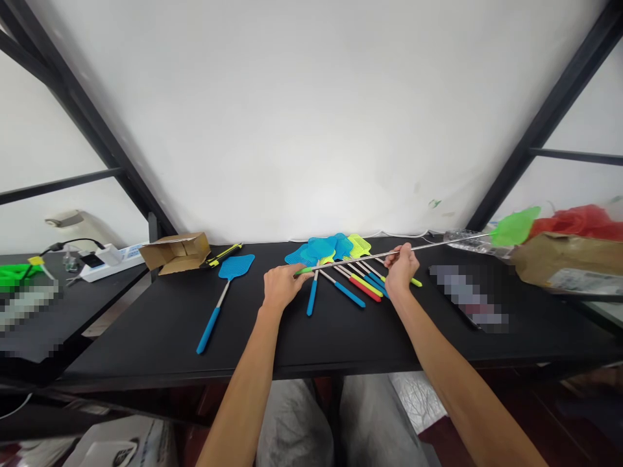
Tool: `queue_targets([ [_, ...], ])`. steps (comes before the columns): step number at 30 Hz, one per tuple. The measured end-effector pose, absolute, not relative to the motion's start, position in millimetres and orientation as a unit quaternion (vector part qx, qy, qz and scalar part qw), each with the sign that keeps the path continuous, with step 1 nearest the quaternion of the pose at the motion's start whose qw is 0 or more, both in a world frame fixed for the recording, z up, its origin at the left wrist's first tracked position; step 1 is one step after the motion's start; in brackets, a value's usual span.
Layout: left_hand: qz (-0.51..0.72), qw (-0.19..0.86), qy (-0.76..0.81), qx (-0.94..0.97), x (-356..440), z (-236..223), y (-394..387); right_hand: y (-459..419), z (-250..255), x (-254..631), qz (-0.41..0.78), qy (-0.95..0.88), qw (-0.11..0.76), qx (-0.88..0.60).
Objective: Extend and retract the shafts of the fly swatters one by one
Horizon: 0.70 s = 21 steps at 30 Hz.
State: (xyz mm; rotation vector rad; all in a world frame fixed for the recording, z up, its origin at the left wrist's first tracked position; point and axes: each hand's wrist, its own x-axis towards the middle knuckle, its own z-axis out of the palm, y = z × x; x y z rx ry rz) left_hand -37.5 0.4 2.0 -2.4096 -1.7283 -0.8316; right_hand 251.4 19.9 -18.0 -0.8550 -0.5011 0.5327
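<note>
A green fly swatter [514, 227] with a long extended metal shaft is held across the desk, its head out to the right. My left hand [283, 285] is closed around its green handle, most of which the fingers hide. My right hand [402, 264] grips the thin shaft near its middle. Beneath the shaft lies a fanned pile of fly swatters [322, 249] with blue and yellow heads and blue, red and yellow handles. Apart from these, a blue fly swatter [209, 329] lies on the left with its handle towards me.
On the black desk [160, 337] an open cardboard box [178, 253] stands beside a black-and-yellow utility knife [224, 254]. A power strip [114, 261] is at far left. A blurred flat object [467, 298] lies at right, near a brown package [567, 263] with red material [579, 220].
</note>
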Motion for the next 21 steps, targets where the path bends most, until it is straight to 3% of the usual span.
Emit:
queue_targets([
  [21,-0.32,-0.036,-0.481,-0.816,-9,-1,-11,-17,-6,171,0.456,-0.549,0.62,-0.325],
])
